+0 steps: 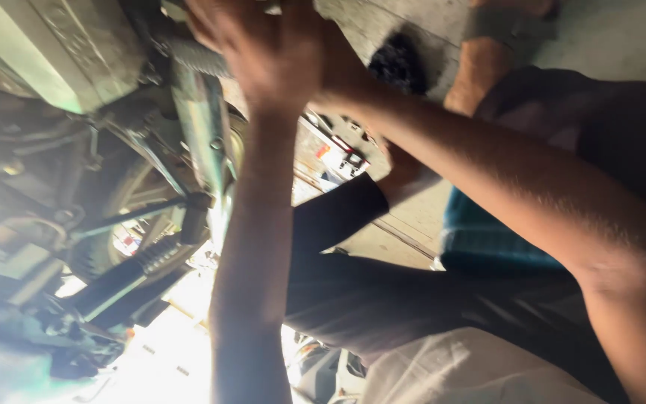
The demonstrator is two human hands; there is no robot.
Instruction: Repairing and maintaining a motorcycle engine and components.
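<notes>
1. Greasy grey-green metal fills the left half of the view: the underside of a vehicle, with a pale green painted metal box section [46, 52] at the top left.
2. A ribbed black rubber boot [192, 56] sits on a dull green metal strut [202, 127] that runs down from the top centre towards a wheel [140, 198] seen behind it.
3. A second ribbed boot on a dark slanting rod [132, 269] lies lower left, near strong glare from the ground.
4. Both forearms reach up to the top of the picture and meet just right of the ribbed black rubber boot.
5. The left hand [263, 52] is blurred; its fingers curl over something at the top of the dull green metal strut, but what the grip closes on cannot be told.
6. The right hand [330, 63] lies tight behind the left one and is mostly hidden by it, so its grip cannot be told either.
7. The part being worked is at the strut's upper end, covered by the two hands.
8. Another person's dark trouser leg [413, 299] and blue checked cloth [487, 239] lie at the right, on a pale concrete floor [614, 37].
</notes>
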